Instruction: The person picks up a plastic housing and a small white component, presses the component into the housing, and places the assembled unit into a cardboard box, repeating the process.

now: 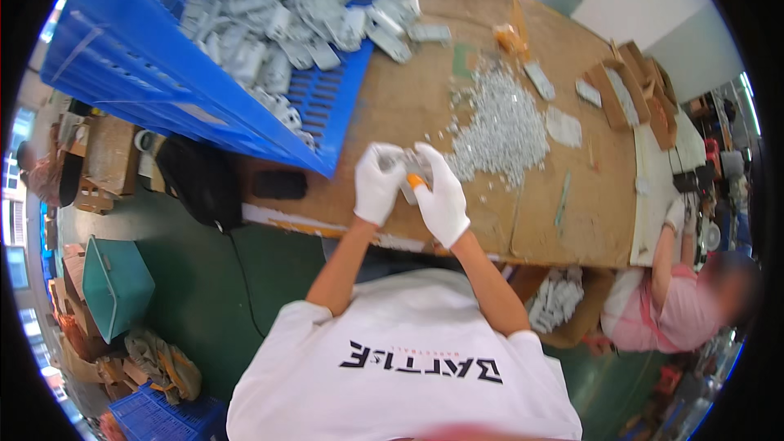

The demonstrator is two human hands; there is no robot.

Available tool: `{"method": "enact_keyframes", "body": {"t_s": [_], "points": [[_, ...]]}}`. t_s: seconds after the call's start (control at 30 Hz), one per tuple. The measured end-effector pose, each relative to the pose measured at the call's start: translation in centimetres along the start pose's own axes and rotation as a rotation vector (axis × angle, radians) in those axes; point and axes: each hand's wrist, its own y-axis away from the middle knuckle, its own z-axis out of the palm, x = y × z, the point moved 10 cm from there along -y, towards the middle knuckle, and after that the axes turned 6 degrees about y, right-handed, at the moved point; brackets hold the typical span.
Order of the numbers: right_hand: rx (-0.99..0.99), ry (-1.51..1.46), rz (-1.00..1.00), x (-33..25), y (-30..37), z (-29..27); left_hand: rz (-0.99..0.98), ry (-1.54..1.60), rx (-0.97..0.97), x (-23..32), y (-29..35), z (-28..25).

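Note:
Both hands wear white gloves and meet over the near edge of the table. My left hand (378, 184) is closed round a small grey part (411, 165), similar in colour to the pieces in the crate. Closed on the same part from the other side is my right hand (442, 196), with an orange cover (416, 181) on its thumb. The fingers hide most of the part, so its exact shape does not show. Just right of my hands a heap of small shiny pieces (502, 126) spreads over the brown tabletop (457, 233).
A blue crate (180, 82) at the left holds many flat grey parts (286, 8), some spilling onto the table. A black pouch (279, 184) lies by the near edge. Small cardboard boxes (608, 96) stand far right. A co-worker in pink (670, 306) works at the right.

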Motion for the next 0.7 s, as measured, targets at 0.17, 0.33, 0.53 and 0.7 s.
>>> {"method": "enact_keyframes", "body": {"t_s": [0.17,0.33,0.53,0.7], "points": [[0.044,-0.075,0.044,0.0,1.4,0.3,-0.124,0.120,-0.023,-1.5,-0.7,0.0],[0.087,0.218,-0.220,-2.0,2.8,0.7,-0.161,0.162,-0.046,-1.9,-0.6,0.0],[0.073,0.474,-0.185,-1.8,3.5,1.6,-0.081,0.123,-0.111,1.1,0.7,0.4],[0.128,0.611,-0.270,-3.1,3.6,1.2,-0.162,0.289,-0.119,2.0,1.6,0.7]]}}
